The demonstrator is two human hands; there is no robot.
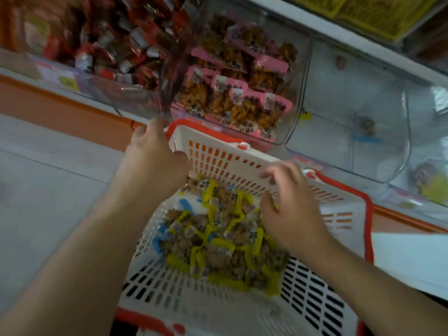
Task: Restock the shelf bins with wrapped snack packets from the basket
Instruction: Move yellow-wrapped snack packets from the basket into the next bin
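A white slatted basket (242, 166) with a red rim sits below the shelf and holds a heap of yellow-edged snack packets (218, 241), with a few blue-edged ones among them. My left hand (155, 156) grips the basket's far left corner at the rim. Over the packets, near the basket's far wall, my right hand (291, 209) hovers with its fingers loosely spread and nothing visibly held. Behind the basket stands a clear shelf bin (288, 132) full of pink-edged packets (242, 93).
Left of the pink bin is a bin of red-wrapped packets (116, 44). Right of it, a clear bin (351, 112) is nearly bare, with a few packets. An orange shelf edge (60, 105) runs below the bins. Grey floor lies at left.
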